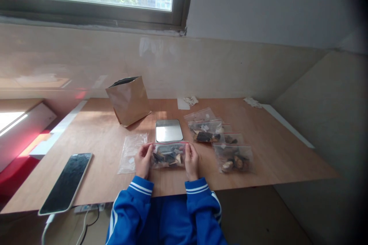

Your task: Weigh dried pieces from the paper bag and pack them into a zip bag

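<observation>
Between my two hands is a clear zip bag [168, 156] with a red seal strip, holding dark and pale dried pieces. My left hand [143, 159] pinches its upper left corner, and my right hand [191, 160] pinches the upper right corner. Just behind the bag lies a flat scale with a shiny metal plate [169, 130]; the bag hides its front part. An empty-looking clear bag [130, 153] lies flat beside my left hand. To the right of my right hand rest several filled zip bags, including one with brownish chunks [234, 159] and one with darker pieces [205, 134].
A brown paper bag [129, 101] stands with its top open at the back left. A phone [66, 183] lies at the left front edge, with a white cable [46, 227] plugged in. Crumpled white tissue [191, 100] and a white card [183, 104] lie near the wall.
</observation>
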A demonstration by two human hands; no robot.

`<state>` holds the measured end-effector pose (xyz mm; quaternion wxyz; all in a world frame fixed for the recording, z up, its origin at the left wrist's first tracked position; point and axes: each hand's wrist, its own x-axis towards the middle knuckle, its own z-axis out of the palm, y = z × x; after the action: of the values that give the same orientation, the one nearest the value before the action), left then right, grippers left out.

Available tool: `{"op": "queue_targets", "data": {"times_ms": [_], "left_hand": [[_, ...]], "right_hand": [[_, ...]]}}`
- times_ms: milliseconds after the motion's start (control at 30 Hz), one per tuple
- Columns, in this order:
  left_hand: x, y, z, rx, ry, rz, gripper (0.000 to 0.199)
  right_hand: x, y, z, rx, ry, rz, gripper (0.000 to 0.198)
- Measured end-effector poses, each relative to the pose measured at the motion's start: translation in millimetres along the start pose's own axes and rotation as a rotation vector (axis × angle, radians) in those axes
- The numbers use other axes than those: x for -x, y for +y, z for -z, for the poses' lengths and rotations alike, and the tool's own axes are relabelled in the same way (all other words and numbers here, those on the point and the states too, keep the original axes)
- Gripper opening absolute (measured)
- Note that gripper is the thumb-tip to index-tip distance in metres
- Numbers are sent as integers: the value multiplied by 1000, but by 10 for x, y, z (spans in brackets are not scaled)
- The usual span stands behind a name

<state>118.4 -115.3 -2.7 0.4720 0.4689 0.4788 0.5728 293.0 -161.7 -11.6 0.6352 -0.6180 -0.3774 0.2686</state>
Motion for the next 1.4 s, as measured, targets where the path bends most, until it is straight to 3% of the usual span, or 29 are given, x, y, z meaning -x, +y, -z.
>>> {"op": "queue_targets", "data": {"times_ms": [233, 500, 967, 1200, 1400], "left_hand": [[9, 13, -4, -57, 115, -20, 25], [32, 73, 4, -53, 61, -37, 25], [48, 40, -1, -67, 44, -66, 25], [44, 105, -14, -32, -145, -20, 24], [44, 99, -14, -38, -109, -21, 22]], "right_hand": [[-42, 17, 23, 11, 67, 29, 40], [-59, 72, 12, -34, 168, -11, 42], [-58, 42, 16, -38, 187, 17, 41], [-31, 35, 25, -122, 181, -9, 38], [-25, 44, 25, -136, 146, -15, 31]]}}
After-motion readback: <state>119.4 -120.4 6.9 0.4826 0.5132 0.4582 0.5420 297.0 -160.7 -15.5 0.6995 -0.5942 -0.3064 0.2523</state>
